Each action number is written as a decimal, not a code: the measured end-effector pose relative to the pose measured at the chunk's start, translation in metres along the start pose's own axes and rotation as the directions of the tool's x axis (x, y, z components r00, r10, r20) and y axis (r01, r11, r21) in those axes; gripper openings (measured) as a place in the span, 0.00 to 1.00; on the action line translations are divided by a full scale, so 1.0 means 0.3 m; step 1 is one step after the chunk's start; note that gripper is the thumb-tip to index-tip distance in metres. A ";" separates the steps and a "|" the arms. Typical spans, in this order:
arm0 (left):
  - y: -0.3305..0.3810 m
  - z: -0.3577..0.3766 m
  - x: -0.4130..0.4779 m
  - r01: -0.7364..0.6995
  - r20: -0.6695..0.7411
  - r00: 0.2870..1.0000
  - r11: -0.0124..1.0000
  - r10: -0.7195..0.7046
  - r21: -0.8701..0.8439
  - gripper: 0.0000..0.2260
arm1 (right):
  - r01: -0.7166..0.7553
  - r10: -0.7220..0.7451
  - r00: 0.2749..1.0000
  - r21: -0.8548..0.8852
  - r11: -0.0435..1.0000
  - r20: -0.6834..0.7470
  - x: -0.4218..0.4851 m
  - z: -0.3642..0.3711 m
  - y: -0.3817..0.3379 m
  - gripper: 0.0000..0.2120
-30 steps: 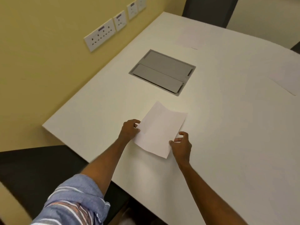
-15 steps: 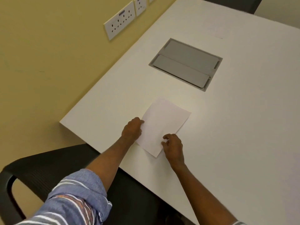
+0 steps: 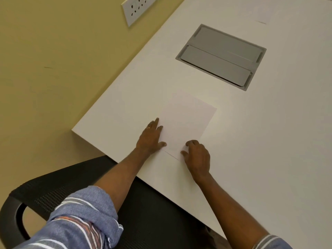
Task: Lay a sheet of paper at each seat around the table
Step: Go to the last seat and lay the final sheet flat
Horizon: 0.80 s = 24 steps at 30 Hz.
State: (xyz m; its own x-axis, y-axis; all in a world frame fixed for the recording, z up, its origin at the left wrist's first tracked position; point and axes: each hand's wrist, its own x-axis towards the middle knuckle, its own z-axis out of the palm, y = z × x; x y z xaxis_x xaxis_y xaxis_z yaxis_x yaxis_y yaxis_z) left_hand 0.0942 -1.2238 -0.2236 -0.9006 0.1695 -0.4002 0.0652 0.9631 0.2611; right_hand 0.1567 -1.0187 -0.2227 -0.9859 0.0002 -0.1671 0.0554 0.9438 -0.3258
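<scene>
Beyond the sheet (image 3: pixel 186 126), a grey hatch (image 3: pixel 221 56); nearer, a black chair (image 3: pixel 50 191).

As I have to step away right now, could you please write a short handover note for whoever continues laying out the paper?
Left hand: straight fingers press the left edge of the white paper sheet.
Right hand: loosely curled fingertips rest on the sheet's near corner.
The sheet lies flat on the white table, in front of the black mesh chair.
Done: this seat looks served; a second white sheet lies at the table's far end.
Left: lift both hands away. The other seats are out of view, so check them.
</scene>
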 end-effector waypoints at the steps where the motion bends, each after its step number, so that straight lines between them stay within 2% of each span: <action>1: 0.001 0.009 -0.001 0.007 0.000 1.000 1.000 -0.007 -0.028 0.37 | 0.032 -0.032 0.999 0.000 0.999 -0.020 0.010 0.014 -0.006 0.13; 4: 0.018 0.014 0.004 0.050 0.009 0.999 0.993 -0.049 -0.108 0.38 | 0.152 -0.151 0.988 0.035 0.988 -0.029 0.052 0.047 -0.022 0.19; 6: 0.028 0.014 0.012 0.034 0.031 0.999 0.994 -0.031 -0.104 0.37 | 0.209 -0.211 0.976 0.044 0.977 0.048 0.079 0.066 -0.025 0.23; 9: 0.032 0.014 0.027 -0.029 0.078 0.996 0.997 0.035 -0.077 0.36 | 0.215 -0.223 0.961 0.065 0.974 0.166 0.106 0.093 -0.024 0.28; 13: 0.041 0.019 0.042 -0.085 0.123 0.988 0.991 0.097 -0.099 0.33 | 0.269 -0.275 0.942 0.054 0.962 0.191 0.135 0.102 -0.019 0.29; 20: 0.054 0.026 0.050 -0.063 0.090 0.994 0.997 0.067 -0.047 0.38 | 0.297 -0.296 0.937 0.024 0.955 0.185 0.147 0.104 -0.020 0.29; 24: 0.062 0.024 0.046 -0.065 0.101 0.992 0.997 0.069 -0.045 0.36 | 0.306 -0.307 0.935 0.032 0.952 0.177 0.147 0.101 -0.022 0.28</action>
State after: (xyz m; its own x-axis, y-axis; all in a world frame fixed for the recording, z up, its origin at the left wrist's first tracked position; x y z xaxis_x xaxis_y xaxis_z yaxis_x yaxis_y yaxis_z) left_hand 0.0861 -1.2019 -0.2305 -0.8460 0.2557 -0.4679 0.1039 0.9397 0.3257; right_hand 0.1176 -1.0350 -0.2560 -0.9112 -0.3476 -0.2212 -0.2439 0.8877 -0.3906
